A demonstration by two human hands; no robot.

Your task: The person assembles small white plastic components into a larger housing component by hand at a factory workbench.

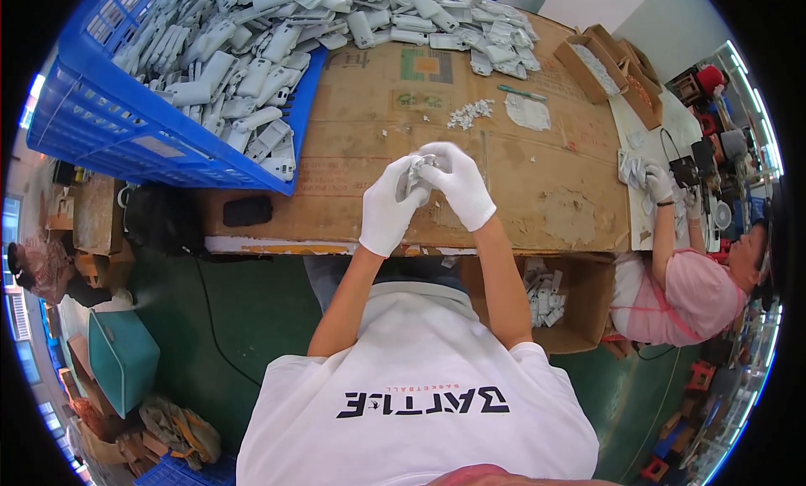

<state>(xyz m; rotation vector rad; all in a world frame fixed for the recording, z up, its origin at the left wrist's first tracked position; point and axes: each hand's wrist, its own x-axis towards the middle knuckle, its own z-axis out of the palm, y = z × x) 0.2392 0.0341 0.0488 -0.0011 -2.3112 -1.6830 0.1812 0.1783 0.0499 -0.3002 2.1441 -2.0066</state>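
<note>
Shirt (403, 352): white, dark print across it, right up close below us!
Left hand (391, 204): gloved, fingers drawn in narrow, gripping the piece (417, 170) from its left and near side.
Right hand (457, 183): gloved too, fingers curled over from the right, pinching that same piece, so both hands are on it.
Piece: small, pale grey-white, up between the two sets of fingertips, above the cardboard (554, 167); and here's the key relation, no gap to either hand, neither one nearer. Its long axis? Cannot tell, the gloves cover too much.
Scraps (472, 114): a loose white scatter just beyond the right hand, well short of the casings (260, 78).
Casings: heaped high in the blue crate (92, 125) at far left, spilling along the far edge.
Green tool (521, 92): slim, lying beyond a white sheet (527, 113), out to the right.
Pouch (248, 210): black, at the near edge, left of the left hand.
Carton (583, 318): below the table edge, right side, more white parts inside.
</note>
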